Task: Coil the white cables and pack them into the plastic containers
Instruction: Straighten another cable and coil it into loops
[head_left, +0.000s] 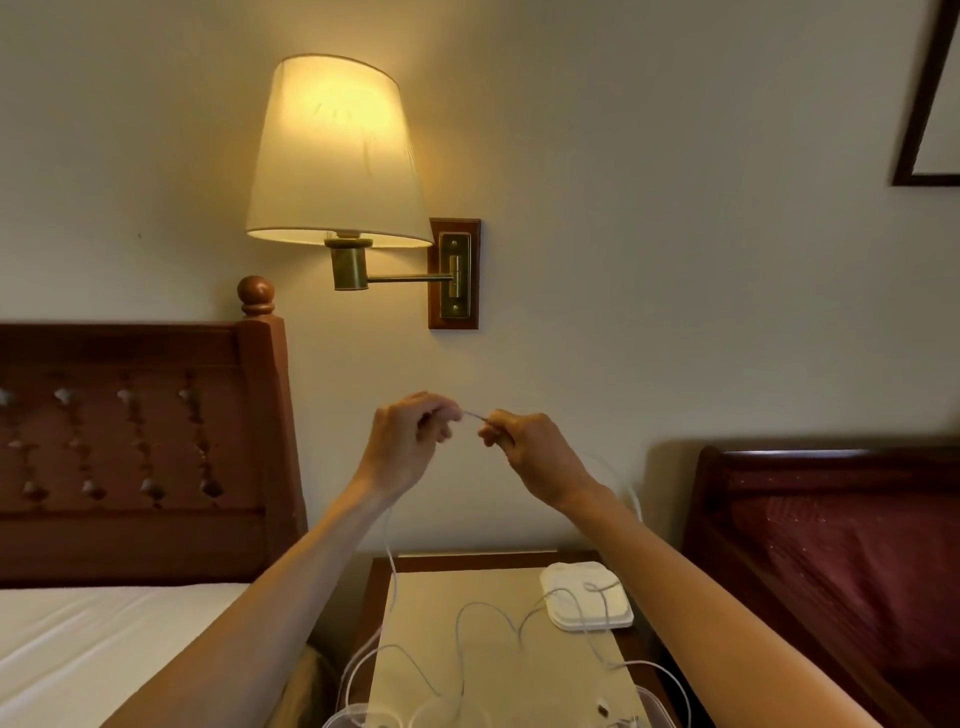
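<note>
Pinching one white cable (470, 415) between them, the left hand (410, 436) and right hand (530, 452) hold it raised; its slack trails across the worktop (498, 670). Coiling likely starts next, gathering loops.

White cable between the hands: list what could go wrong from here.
1. The white cable trails in loose loops over the nightstand, so pulling could knot it.
2. One loop lies across the white box and might drag it.
3. The left hand and right hand pinch only a short stretch, which may slip.
</note>
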